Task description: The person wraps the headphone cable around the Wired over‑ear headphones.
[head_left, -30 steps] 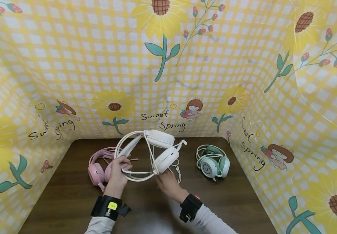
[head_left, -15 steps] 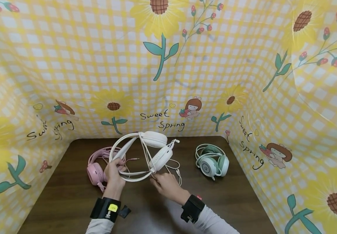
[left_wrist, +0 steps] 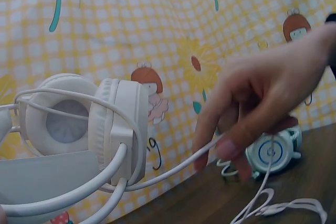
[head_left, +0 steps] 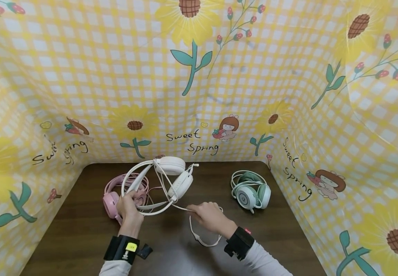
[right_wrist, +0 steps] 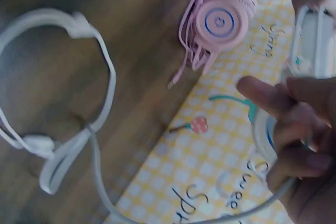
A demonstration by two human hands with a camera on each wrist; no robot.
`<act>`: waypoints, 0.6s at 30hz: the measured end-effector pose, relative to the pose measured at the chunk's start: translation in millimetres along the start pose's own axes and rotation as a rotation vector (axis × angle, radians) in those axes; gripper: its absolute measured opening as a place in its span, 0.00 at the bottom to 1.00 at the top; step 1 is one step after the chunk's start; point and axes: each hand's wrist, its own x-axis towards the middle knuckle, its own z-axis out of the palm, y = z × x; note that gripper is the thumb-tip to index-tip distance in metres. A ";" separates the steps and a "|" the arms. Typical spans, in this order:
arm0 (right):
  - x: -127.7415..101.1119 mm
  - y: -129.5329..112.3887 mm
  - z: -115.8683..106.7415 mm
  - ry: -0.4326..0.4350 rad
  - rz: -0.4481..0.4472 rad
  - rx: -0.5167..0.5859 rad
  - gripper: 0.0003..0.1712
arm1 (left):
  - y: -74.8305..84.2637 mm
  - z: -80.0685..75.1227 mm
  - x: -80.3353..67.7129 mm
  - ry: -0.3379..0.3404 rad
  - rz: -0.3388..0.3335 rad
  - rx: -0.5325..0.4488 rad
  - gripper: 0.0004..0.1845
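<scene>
Your left hand [head_left: 129, 209] is closed around the headband of the white headphones [head_left: 161, 180], holding them up above the desk [head_left: 81, 237] at its left-centre. Your right hand [head_left: 210, 217] is closed on the white cable [head_left: 202, 239], pinching it between thumb and fingertips [left_wrist: 231, 148] just beside the nearer ear cup. From that pinch the cable runs taut up to the headphones, and its free end hangs in a loose loop down to the desk below your right wrist.

The white headphones look light, with a stiff, springy plastic headband and two soft padded ear cups. The headband is probably the safest place to hold; the cups swivel and would likely slip. The cable is thin and limp, so it will sag and tangle, and a hard pull could strain its joint at the cup. Grip it close to the cup, as you do now.

Count three pairs of headphones in all. One white pair is in your hands. One pink pair [head_left: 114, 199] lies on the desk just behind your left hand, its pink cord bundled beside it. One green and white pair [head_left: 252, 191] rests on the desk well apart to the right. A yellow checked backdrop [head_left: 199, 76] printed with sunflowers surrounds the desk on three sides.
</scene>
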 end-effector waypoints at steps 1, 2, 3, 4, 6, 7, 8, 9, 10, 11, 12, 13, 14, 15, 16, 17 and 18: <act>-0.1 2.5 -2.3 -0.015 0.002 0.006 0.09 | -0.8 -0.7 0.8 0.012 0.002 0.013 0.07; 0.1 5.0 -4.6 -0.029 0.004 0.006 0.10 | -1.7 -1.6 1.4 0.020 0.007 0.025 0.07; 0.5 7.6 -6.6 -0.037 0.000 0.006 0.10 | -2.5 -2.7 1.4 0.031 0.016 0.046 0.08; 1.2 10.2 -8.6 -0.045 -0.002 0.002 0.09 | -3.5 -3.4 1.7 0.038 0.023 0.055 0.08; 2.9 14.8 -13.3 -0.057 -0.003 -0.021 0.08 | -5.2 -4.8 2.2 0.041 0.040 0.070 0.08; 3.9 17.0 -15.8 -0.061 -0.003 -0.042 0.08 | -5.9 -5.4 2.2 0.050 0.049 0.081 0.09; 4.8 19.1 -18.6 -0.064 -0.001 -0.062 0.08 | -6.3 -6.1 2.3 0.056 0.056 0.091 0.09; 5.9 21.1 -21.5 -0.067 0.001 -0.079 0.08 | -6.6 -6.6 2.4 0.061 0.060 0.097 0.09; 7.1 22.7 -24.8 -0.071 0.003 -0.101 0.08 | -7.0 -6.8 2.8 0.062 0.059 0.093 0.09; 8.3 24.3 -27.9 -0.069 -0.002 -0.124 0.10 | -7.2 -7.2 3.1 0.062 0.061 0.091 0.10; 9.7 25.9 -30.6 -0.065 -0.008 -0.140 0.11 | -7.3 -7.4 3.1 0.062 0.063 0.091 0.10; 11.0 27.5 -32.6 -0.053 -0.020 -0.157 0.12 | -7.4 -7.5 3.1 0.064 0.067 0.095 0.10; 12.5 28.9 -34.3 -0.033 -0.038 -0.165 0.14 | -7.7 -7.4 2.9 0.061 0.071 0.100 0.10; 13.7 29.8 -35.9 -0.005 -0.061 -0.168 0.17 | -7.9 -7.3 2.7 0.061 0.078 0.104 0.10; 15.0 30.5 -37.0 0.028 -0.092 -0.170 0.20 | -8.4 -7.2 2.5 0.059 0.085 0.112 0.10; 16.2 30.8 -37.8 0.067 -0.125 -0.168 0.23 | -8.8 -7.1 2.3 0.062 0.093 0.120 0.10; 17.4 30.8 -38.0 0.110 -0.159 -0.169 0.23 | -9.4 -6.9 2.1 0.063 0.103 0.128 0.10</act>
